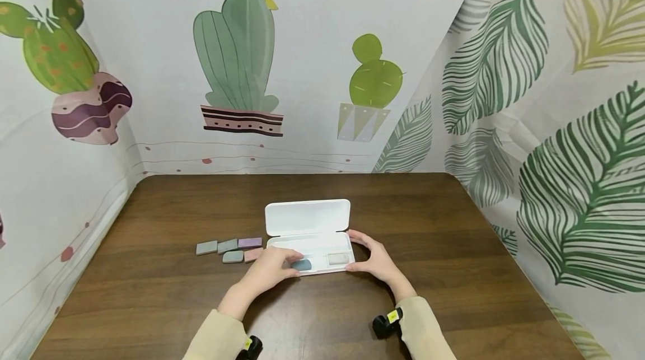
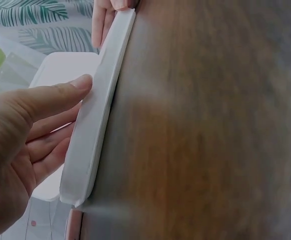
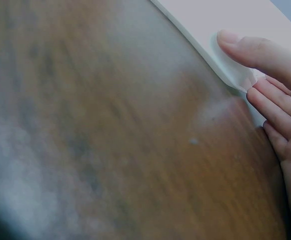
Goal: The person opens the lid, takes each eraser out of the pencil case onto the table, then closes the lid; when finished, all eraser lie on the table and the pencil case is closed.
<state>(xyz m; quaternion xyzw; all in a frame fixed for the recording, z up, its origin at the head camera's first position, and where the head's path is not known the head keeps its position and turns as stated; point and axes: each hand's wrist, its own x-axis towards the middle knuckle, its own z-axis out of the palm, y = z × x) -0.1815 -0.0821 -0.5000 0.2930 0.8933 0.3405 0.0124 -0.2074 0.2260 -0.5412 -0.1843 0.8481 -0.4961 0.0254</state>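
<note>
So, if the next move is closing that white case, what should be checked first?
1. Lid open: ok.
2. White case free of hands: not ok; left hand reaches over it, right hand holds its right end.
3. Blue-grey block and pale block inside: ok.
4. Blue-grey block released: cannot tell.
5. Other blocks inside: not ok; at least five lie on the table.

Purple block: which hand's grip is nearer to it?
Left. In the head view, the left grip is below and right of the purple block; the right grip is farther right, at the white case's right end.
</note>
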